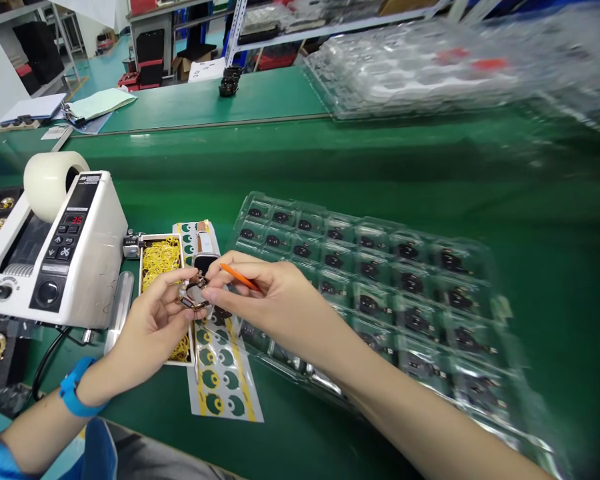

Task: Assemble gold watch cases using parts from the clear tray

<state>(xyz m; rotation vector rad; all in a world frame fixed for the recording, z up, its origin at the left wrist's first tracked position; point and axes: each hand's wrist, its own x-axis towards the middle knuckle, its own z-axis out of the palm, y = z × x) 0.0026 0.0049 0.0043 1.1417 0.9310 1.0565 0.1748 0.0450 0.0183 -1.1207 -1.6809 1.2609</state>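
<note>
Both grips are closed: left hand [153, 327] pinches a round part [195, 293] by its edge; right hand [275, 290] clasps an orange stick [239, 277], fingertips at that same part. I've got the part up between the hands, over the bench. Green bench [180, 157] under everything. Clear tray [325, 213] on the right, black pieces [369, 269] in its pockets, partly behind the right forearm. White tape dispenser [93, 267] on the left, red digits lit. Sticker sheet [224, 377] below the hands. Box [141, 263] of yellow bands [161, 259] between dispenser and sheet.
</note>
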